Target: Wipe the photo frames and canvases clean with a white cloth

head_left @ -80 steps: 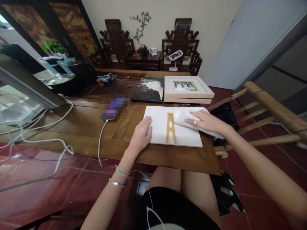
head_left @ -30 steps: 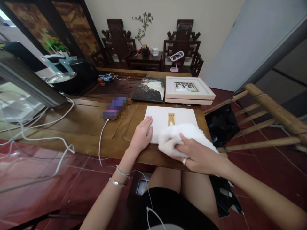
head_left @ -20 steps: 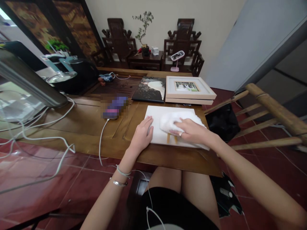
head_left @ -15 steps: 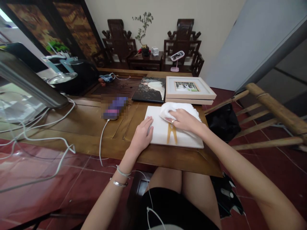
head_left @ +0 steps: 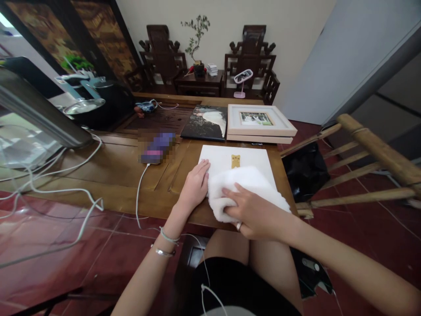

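Note:
A flat white panel [head_left: 217, 157] lies on the wooden table, with a gold emblem [head_left: 235, 161] showing near its far side. My right hand [head_left: 253, 210] grips a fluffy white cloth [head_left: 246, 180], fingers curled into it, over the panel's near edge. The cloth covers the near part of the panel and the lower part of the emblem. Flat against the panel's left edge rests my left hand [head_left: 194, 184], holding nothing, fingers stretched forward.
Behind the panel lie a dark photo print [head_left: 205, 123] and stacked pale picture frames [head_left: 261, 123]. A blurred phone [head_left: 158, 148] on a white cable [head_left: 140, 188] is to the left. A wooden chair [head_left: 378, 140] stands right of the table [head_left: 158, 204]. A pink mirror [head_left: 243, 79] stands behind.
My right hand has pulled the cloth toward me, from the panel's far part to its near edge. The emblem's top is now uncovered and its lower part hidden. My left hand stays put.

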A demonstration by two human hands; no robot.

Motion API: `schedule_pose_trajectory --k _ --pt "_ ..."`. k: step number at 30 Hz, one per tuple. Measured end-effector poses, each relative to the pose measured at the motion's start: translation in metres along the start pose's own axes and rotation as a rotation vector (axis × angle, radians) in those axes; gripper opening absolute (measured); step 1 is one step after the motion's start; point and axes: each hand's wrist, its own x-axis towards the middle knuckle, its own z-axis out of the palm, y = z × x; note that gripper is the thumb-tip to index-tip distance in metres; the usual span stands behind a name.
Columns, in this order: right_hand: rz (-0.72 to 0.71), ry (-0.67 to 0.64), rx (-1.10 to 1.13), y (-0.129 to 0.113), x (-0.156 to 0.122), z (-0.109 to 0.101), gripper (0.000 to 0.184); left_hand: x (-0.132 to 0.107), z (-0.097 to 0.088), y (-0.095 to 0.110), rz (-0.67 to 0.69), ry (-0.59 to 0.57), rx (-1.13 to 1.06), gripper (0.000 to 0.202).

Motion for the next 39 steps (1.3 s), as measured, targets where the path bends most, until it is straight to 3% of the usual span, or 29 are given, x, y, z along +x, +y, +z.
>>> schedule_pose_trajectory --k 5,10,14,16,19,22,25,28,32,35,39 --pt "0.176 -0.003 0.057 0.035 0.003 -0.012 0.018 0.0 0.0 0.001 -0.003 0.004 0.014 0.037" --pt "0.334 0.075 -0.007 0.078 0.033 -0.017 0.035 0.001 0.0 0.001 -0.013 0.001 0.0 0.038" --pt "0.402 0.148 -0.028 0.081 0.062 -0.014 0.028 0.002 -0.004 0.004 -0.019 0.022 -0.077 0.038" --pt "0.368 0.164 -0.053 0.072 0.072 -0.007 0.026 0.003 -0.008 0.008 -0.057 0.062 -0.154 0.039" --pt "0.17 0.136 -0.05 0.052 0.072 0.003 0.024 0.004 -0.016 0.014 -0.148 0.172 -0.287 0.042" --pt "-0.061 0.086 0.021 0.034 0.056 0.005 0.02 0.004 -0.019 0.016 -0.202 0.246 -0.35 0.047" --pt "-0.137 0.021 0.122 0.023 0.032 -0.004 0.017 0.003 -0.016 0.015 -0.198 0.212 -0.306 0.048" --pt "-0.049 -0.059 0.155 0.025 0.015 -0.018 0.017 0.002 -0.009 0.011 -0.161 0.111 -0.21 0.045" --pt "0.156 -0.057 0.122 0.051 0.014 -0.03 0.017 0.001 -0.003 0.006 -0.047 0.012 -0.079 0.041" --pt "0.307 0.03 0.077 0.079 0.03 -0.032 0.035 0.0 -0.002 0.003 -0.005 -0.032 -0.01 0.04" --pt "0.405 0.124 0.083 0.104 0.068 -0.03 0.034 -0.001 -0.002 0.001 0.001 -0.042 0.015 0.039"
